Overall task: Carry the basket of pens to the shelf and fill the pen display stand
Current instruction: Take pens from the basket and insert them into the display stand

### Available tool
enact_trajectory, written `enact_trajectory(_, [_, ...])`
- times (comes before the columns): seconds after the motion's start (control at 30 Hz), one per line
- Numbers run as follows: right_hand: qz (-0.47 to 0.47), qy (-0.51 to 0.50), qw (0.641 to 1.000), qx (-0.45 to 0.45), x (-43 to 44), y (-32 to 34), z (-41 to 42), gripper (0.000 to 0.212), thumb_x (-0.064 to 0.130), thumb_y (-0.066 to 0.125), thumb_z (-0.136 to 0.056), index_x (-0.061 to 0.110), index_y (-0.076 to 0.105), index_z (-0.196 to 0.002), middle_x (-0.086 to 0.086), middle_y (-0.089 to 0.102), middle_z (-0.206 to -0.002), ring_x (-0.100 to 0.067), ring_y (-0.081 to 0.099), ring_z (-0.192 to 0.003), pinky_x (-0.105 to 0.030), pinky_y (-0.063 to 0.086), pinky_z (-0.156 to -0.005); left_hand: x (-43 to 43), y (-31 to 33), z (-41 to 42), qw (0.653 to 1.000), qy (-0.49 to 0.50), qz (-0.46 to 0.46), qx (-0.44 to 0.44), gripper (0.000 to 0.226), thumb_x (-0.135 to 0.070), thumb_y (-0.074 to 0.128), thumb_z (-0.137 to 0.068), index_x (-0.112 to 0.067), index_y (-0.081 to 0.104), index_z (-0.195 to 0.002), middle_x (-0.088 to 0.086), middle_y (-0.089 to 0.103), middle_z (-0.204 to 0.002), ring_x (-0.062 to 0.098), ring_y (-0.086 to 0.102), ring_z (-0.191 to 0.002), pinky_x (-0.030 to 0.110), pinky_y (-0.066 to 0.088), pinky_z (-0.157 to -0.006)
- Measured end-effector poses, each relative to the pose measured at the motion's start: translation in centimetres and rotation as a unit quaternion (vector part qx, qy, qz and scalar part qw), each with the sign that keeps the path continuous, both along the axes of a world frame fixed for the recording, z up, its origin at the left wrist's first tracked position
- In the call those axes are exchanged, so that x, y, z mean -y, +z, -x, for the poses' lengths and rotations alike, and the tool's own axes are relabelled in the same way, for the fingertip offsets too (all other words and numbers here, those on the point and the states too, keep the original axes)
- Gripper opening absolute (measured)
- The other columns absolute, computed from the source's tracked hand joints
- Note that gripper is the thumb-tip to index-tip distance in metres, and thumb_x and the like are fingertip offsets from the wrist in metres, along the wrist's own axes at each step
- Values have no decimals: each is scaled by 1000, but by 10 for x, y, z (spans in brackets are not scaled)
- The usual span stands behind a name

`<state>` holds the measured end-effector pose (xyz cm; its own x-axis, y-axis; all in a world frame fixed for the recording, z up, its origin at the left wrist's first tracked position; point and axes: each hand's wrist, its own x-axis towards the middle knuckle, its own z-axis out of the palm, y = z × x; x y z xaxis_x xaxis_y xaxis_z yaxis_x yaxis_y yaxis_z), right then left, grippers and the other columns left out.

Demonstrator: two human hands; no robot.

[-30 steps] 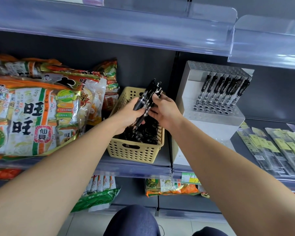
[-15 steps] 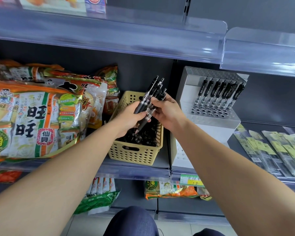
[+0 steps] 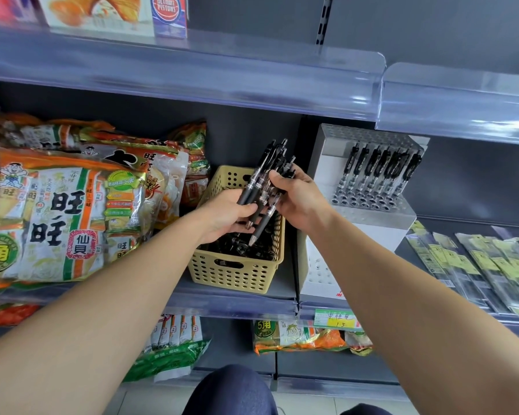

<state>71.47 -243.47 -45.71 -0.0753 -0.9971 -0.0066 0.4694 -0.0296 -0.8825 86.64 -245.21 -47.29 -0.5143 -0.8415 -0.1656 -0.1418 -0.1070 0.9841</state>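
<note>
Both hands grip one pen bundle (image 3: 268,178): left hand (image 3: 228,214) low, right hand (image 3: 297,199) higher (tips down), above basket (image 3: 237,272); display stand (image 3: 369,217) right of right hand.

One camera, worn on the head.
It looks forward and down at the shelf (image 3: 237,304) from close by, and sees wide to both sides.

Basket (image 3: 237,274) left of stand (image 3: 369,187).
</note>
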Motion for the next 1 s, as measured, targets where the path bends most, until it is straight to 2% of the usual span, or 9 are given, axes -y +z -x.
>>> enact_trajectory(0.07, [1,1,1000,-6,-2,1,-1,19,-4,53,-92,12,62,-91,-7,66,-87,-20,64,-77,-37,57,-74,0,2,-1,999,-17,3,28,19,-1,47,-97,-11,61,-106,12,69,-109,30,65,-106,49,50,-95])
enact_trajectory(0.2, [-6,-7,1000,-29,-4,4,-3,19,-5,51,-93,10,62,-89,-9,66,-84,-18,63,-64,-24,49,-47,-3,6,1,998,-43,6,56,18,-3,48,-97,-14,61,-101,5,69,-92,18,67,-84,44,51,-90])
enact_trajectory(0.37, [-13,-12,998,-66,-2,3,-4,23,-4,44,-95,8,62,-88,-13,68,-87,-16,45,-43,-21,33,-38,-4,8,5,996,-69,-9,64,28,-6,45,-99,-5,53,-126,5,61,-87,20,61,-78,34,53,-74])
enact_trajectory(0.5, [-37,-22,997,-59,-1,4,-4,19,5,45,-98,8,61,-90,-12,70,-94,-9,35,-33,-17,29,-34,-7,6,12,997,-52,-34,47,16,-12,47,-100,-6,52,-114,8,56,-89,22,57,-76,37,53,-71])
enact_trajectory(0.63, [-70,-46,994,-68,3,6,-8,21,16,47,-100,9,60,-87,-13,66,-87,-10,46,-36,-18,37,-35,-8,4,17,997,-35,-66,-10,10,-14,47,-100,-12,57,-100,8,59,-91,26,60,-84,48,54,-83])
enact_trajectory(0.7, [-82,-62,994,-38,5,8,-8,25,20,45,-101,9,61,-86,-7,68,-77,-11,61,-52,-20,47,-42,-7,4,16,995,-30,-86,-32,11,-10,47,-99,-10,57,-96,11,64,-91,30,62,-92,53,51,-91])
enact_trajectory(0.77, [-79,-70,994,-11,7,9,-6,27,24,42,-102,7,62,-95,-6,70,-87,-15,66,-72,-23,52,-50,-7,4,14,995,-25,-91,-31,9,-7,49,-98,-7,57,-94,12,66,-87,28,65,-85,48,56,-83])
enact_trajectory(0.87, [-87,-100,991,-16,9,12,-4,36,30,38,-103,2,58,-112,-7,68,-95,-15,63,-80,-24,48,-54,-9,3,12,995,-23,-96,-26,9,-9,50,-97,-4,56,-91,13,61,-82,26,63,-70,43,59,-73])
enact_trajectory(1.0, [-96,-154,978,-102,12,14,-3,42,38,34,-103,6,59,-111,-3,67,-85,-13,56,-71,-23,42,-60,-10,4,12,989,-39,-125,-72,14,-12,46,-99,-4,57,-96,15,66,-83,30,67,-79,49,56,-83])
